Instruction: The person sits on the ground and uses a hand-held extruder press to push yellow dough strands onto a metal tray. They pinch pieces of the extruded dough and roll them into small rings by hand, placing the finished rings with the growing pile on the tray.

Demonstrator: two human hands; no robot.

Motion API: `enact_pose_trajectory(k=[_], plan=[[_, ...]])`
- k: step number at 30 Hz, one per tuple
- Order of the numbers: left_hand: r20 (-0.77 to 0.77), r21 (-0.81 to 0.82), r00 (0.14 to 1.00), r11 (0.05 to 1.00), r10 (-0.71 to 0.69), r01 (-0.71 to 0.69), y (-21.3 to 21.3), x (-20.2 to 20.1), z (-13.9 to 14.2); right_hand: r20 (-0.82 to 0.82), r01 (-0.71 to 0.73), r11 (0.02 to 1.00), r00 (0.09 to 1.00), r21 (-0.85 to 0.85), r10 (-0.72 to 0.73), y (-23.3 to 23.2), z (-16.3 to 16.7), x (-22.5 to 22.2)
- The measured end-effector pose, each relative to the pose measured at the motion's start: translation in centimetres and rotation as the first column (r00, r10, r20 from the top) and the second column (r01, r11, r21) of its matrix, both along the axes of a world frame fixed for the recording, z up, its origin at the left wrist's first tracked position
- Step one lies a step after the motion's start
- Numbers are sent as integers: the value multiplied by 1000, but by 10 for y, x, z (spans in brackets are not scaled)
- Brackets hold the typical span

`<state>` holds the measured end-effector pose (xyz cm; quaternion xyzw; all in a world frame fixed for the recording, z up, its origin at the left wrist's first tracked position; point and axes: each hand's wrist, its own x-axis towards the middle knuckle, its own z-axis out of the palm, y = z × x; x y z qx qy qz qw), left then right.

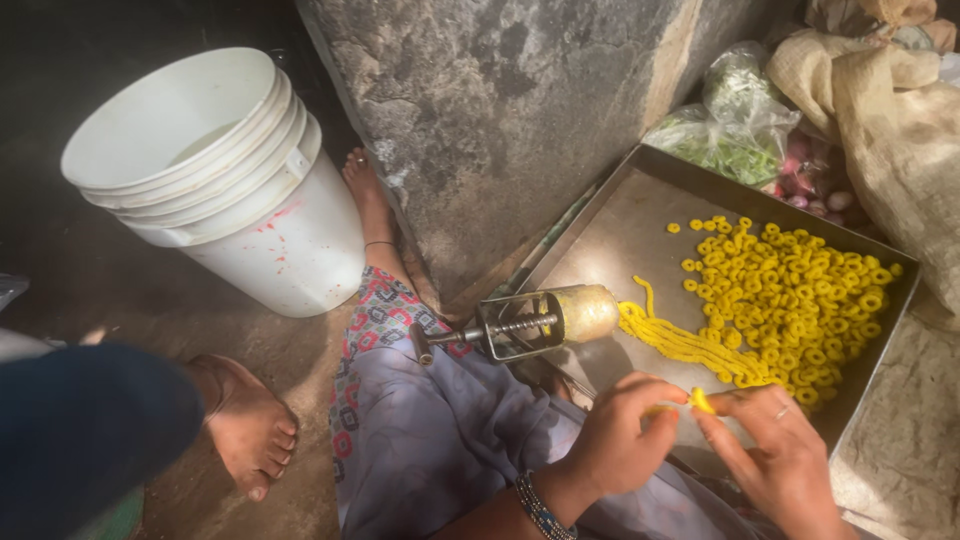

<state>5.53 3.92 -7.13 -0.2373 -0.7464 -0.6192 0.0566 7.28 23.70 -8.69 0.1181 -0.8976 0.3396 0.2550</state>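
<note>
My left hand point(618, 432) and my right hand point(782, 455) meet over the near edge of a metal tray point(610, 235). Together they pinch a short piece of yellow dough point(701, 400) between their fingertips. On the tray lie several straight yellow dough strands point(680, 340) and, beyond them, a heap of several small yellow dough rings point(790, 285). A metal hand press point(535, 322) with a screw handle rests on the tray's near left edge, its barrel end touching the strands.
A stack of white buckets point(225, 180) stands at left on the dirt floor. A stone block point(500, 110) rises behind the tray. Plastic bags of greens point(735, 125) and cloth sacks point(890, 120) sit at the back right. Another person's foot point(245, 425) is at left.
</note>
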Motion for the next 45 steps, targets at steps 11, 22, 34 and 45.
enact_pose_trajectory(k=[11, 22, 34, 45], plan=[[261, 52, 961, 996, -88, 78, 10, -4, -15, 103, 307, 920, 935, 244, -339, 38, 1, -23], [84, 62, 994, 996, -72, 67, 18, -6, -25, 57, -80, 997, 995, 13, 79, 10, -22, -7], [58, 143, 998, 989, 29, -37, 9, -5, -12, 246, -77, 959, 958, -273, 147, 16, -26, -10], [-8, 53, 999, 998, 45, -44, 1, 4, -4, 0, -87, 996, 996, 15, 87, 0, 9, -1]])
